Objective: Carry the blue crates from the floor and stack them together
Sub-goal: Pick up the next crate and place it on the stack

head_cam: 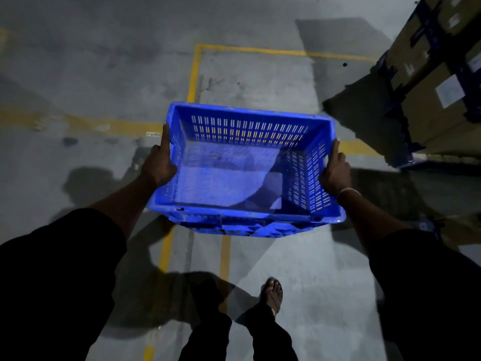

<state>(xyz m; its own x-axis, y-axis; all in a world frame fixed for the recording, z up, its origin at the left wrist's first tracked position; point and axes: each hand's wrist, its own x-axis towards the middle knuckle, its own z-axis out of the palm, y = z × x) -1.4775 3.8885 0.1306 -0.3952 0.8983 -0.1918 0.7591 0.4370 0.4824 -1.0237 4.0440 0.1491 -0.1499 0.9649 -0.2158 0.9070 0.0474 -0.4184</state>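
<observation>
Beneath you lies a rough grey concrete floor (78, 74) crossed by worn yellow lines (194, 74). Brown cardboard boxes (429, 82) stand stacked at your right. You hold the blue crate (244, 173) above the floor: rectangular plastic, slotted walls, smooth base, nothing inside. Your left hand (158, 165) and right hand (335, 170) grip its opposite short sides.

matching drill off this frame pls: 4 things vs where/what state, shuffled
Things:
1. blue crate
2. left hand
3. cardboard boxes
4. sandalled foot

States:
A. stacked at upper right
B. on the floor, bottom centre
C. held in the air, nothing inside
D. grips the crate's left rim

Pairs: 1-C, 2-D, 3-A, 4-B
</observation>
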